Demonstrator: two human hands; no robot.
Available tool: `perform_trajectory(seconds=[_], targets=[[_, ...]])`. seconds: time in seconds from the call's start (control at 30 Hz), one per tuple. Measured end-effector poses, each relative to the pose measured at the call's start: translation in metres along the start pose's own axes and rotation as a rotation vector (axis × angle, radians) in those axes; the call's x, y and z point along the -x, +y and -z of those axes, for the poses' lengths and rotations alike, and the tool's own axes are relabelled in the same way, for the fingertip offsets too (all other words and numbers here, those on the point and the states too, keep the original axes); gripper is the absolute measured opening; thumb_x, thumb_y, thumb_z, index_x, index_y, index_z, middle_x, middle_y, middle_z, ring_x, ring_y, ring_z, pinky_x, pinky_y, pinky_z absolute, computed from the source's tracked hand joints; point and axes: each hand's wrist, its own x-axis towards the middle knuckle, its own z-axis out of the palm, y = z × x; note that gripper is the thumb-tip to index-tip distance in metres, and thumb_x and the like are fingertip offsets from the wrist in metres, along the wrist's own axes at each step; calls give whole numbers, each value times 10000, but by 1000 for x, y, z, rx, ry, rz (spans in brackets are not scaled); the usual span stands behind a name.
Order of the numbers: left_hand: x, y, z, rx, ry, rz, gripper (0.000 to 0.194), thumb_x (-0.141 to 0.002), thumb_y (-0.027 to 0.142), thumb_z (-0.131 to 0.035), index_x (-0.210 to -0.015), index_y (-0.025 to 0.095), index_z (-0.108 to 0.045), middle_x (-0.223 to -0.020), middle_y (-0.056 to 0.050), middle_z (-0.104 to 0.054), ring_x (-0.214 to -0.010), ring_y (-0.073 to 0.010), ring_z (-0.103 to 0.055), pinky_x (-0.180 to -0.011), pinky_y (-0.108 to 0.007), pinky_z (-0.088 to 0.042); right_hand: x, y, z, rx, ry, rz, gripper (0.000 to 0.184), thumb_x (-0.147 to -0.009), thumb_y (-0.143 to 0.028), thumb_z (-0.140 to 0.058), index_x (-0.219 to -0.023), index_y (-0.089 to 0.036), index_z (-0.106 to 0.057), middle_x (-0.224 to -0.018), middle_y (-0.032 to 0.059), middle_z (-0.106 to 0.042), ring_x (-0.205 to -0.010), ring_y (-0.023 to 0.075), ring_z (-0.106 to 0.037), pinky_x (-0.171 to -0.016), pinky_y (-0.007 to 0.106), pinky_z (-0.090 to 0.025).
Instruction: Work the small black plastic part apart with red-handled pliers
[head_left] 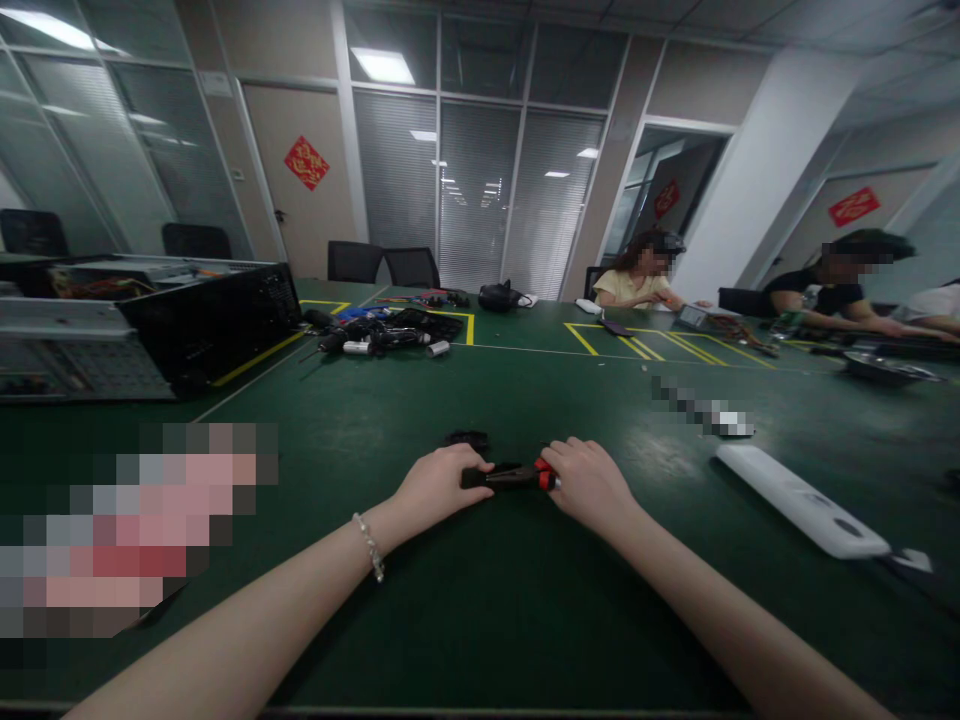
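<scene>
My right hand (pixel 592 485) is closed around the red handles of a pair of pliers (pixel 514 477), whose dark jaws point left. Opposite it, my left hand (pixel 439 485) pinches a small black part (pixel 472 478) between thumb and fingers, with a bracelet on that wrist. The plier jaws reach this part; whether they grip it I cannot tell. Just beyond my left hand, another small black piece (pixel 466 438) lies on the green table (pixel 480 620).
A black computer case (pixel 232 330) stands at the left. Tangled cables and tools (pixel 390 330) lie at the back. A white power strip (pixel 802 500) is on the right, near a blurred object (pixel 731 418). Two people (pixel 637 280) sit across the table, back right.
</scene>
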Motion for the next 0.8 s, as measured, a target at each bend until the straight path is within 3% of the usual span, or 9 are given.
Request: perform_trajectory(seconds=[0.8], targets=[[0,2,1,8,-20,19,324,-733,393,-552,-1025,252,-568,-1006,-6,-568,-851,-184,-537,-696,-283,-418,0,-1,3,-4,-18,-6,237,-683,-213,-499,-904,-179,-579,-892,50,-598,-793,183,-494,-692,303,-340]])
